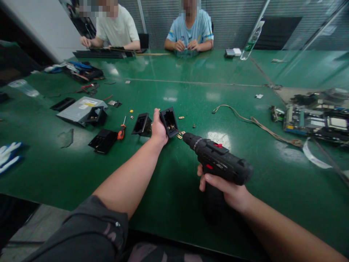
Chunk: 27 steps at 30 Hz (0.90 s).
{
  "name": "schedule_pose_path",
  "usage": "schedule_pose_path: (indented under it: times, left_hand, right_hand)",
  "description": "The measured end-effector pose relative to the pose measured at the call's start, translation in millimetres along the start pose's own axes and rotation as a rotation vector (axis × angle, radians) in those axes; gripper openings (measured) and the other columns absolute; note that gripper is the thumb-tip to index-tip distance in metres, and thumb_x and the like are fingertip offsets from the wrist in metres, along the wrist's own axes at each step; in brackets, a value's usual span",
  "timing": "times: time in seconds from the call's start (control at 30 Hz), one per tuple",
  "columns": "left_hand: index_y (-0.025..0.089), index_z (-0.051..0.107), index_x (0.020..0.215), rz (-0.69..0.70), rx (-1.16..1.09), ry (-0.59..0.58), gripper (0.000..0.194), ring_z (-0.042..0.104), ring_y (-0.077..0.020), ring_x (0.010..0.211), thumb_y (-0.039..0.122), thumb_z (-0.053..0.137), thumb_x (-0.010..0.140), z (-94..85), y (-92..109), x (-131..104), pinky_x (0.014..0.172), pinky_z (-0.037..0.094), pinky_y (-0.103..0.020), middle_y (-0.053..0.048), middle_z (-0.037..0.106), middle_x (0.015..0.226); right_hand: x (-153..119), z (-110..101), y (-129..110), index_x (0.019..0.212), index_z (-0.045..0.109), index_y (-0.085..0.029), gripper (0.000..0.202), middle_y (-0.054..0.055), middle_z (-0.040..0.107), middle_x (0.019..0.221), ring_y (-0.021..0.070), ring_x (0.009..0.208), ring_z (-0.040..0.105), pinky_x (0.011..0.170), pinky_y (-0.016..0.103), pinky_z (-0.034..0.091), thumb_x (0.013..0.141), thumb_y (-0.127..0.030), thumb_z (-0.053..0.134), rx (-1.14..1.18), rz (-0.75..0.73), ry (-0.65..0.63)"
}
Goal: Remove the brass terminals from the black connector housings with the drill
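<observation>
My left hand (pixel 159 130) grips a black plastic box-shaped housing (pixel 169 122), tilted with its open side towards me. Small brass-coloured parts show inside it. In my right hand (pixel 223 187) is a black cordless drill (pixel 218 156) with red switches, my fingers wrapped round its handle. The drill's thin bit points into the housing; whether it touches a screw I cannot tell. Small brass plates (pixel 179 137) lie on the table by the drill's tip. Just left of my left hand stands a second black housing (pixel 141 124). An orange-handled screwdriver (pixel 121 131) lies further left.
The green table (pixel 174 182) carries a grey disc drive (pixel 81 109), a black plastic part (pixel 103 141) and white-blue gloves (pixel 11 156) on the left. A cable (pixel 253 122) and circuit boards (pixel 316 118) lie right. Two people sit opposite, near a plastic bottle (pixel 252 42).
</observation>
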State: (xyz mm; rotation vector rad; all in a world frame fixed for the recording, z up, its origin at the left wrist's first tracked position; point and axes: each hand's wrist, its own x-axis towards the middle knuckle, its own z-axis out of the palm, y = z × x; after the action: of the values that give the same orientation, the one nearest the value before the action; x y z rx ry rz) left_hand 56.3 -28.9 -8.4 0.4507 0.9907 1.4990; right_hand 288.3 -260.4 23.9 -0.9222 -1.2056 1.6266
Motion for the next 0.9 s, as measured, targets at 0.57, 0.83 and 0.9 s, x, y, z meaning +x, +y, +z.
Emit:
schedule_pose_path:
  times: [0.57,0.83,0.9]
  left_hand:
    - [0.023,0.081,0.108,0.008,0.002,0.013,0.071,0.084,-0.0448,0.136,0.094,0.073,0.106,3.5,2.6,-6.7,0.117,0.071,-0.061,-0.016,0.089,0.113]
    - [0.024,0.080,0.105,0.009,0.004,0.003,0.067,0.084,-0.0452,0.135,0.091,0.072,0.108,4.2,1.6,-7.4,0.117,0.071,-0.061,-0.016,0.088,0.112]
    - [0.025,0.080,0.105,0.017,0.001,0.006,0.067,0.084,-0.0445,0.135,0.091,0.073,0.107,4.6,1.9,-7.6,0.116,0.071,-0.060,-0.015,0.088,0.111]
  right_hand:
    - [-0.2,-0.5,1.5,0.113,0.090,-0.030,0.036,0.004,0.085,0.088,0.0260,0.075,0.084,0.073,0.041,0.069,0.107,-0.064,0.099,0.012,0.013,0.002]
    - [-0.6,-0.3,0.1,0.114,0.090,-0.030,0.037,0.004,0.085,0.090,0.0244,0.074,0.084,0.073,0.039,0.069,0.106,-0.064,0.100,-0.002,0.011,0.009]
    - [-0.9,-0.3,1.6,0.114,0.090,-0.030,0.037,0.003,0.086,0.091,0.0235,0.074,0.084,0.073,0.039,0.070,0.107,-0.064,0.099,0.000,0.000,0.013]
